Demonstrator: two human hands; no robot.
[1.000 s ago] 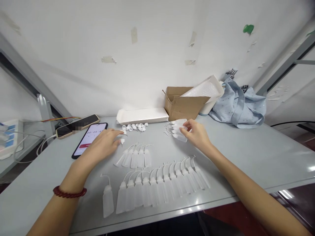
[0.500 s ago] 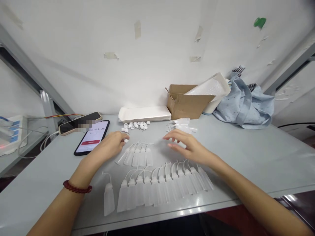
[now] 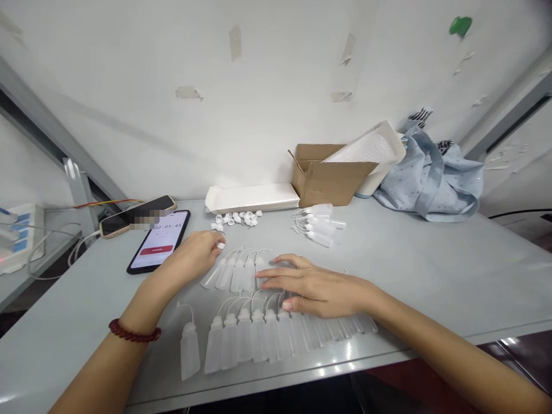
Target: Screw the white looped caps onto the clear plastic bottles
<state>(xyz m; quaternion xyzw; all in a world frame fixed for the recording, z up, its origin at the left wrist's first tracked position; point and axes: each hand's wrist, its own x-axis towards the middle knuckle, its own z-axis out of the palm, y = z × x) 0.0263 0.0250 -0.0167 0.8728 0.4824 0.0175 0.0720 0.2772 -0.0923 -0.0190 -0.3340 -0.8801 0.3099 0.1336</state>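
My left hand (image 3: 196, 253) has its fingers closed on a small white cap (image 3: 220, 246), just left of the back row of bottles. Fingers spread, my right hand (image 3: 310, 284) is over the bottles, its fingertips at the rightmost clear squeeze bottle (image 3: 260, 265) of the short back row. Whether they touch it I cannot tell. In front lies a long row of squeeze bottles (image 3: 244, 339) with white tops and thin tubes; my right hand hides part of it. One single bottle (image 3: 190, 352) lies apart at the left. Behind my left hand are loose white caps (image 3: 236, 218).
More bottles (image 3: 319, 224) lie in a small pile before a cardboard box (image 3: 328, 184). A white stack of envelopes (image 3: 254, 197) rests against the wall. Two phones lie at the left, one with a timer (image 3: 159, 244). A blue cloth bag (image 3: 431, 178) sits at the right.
My right hand has moved left and towards me, from beside the bottle pile to over the rows. My left hand stays put with the cap.
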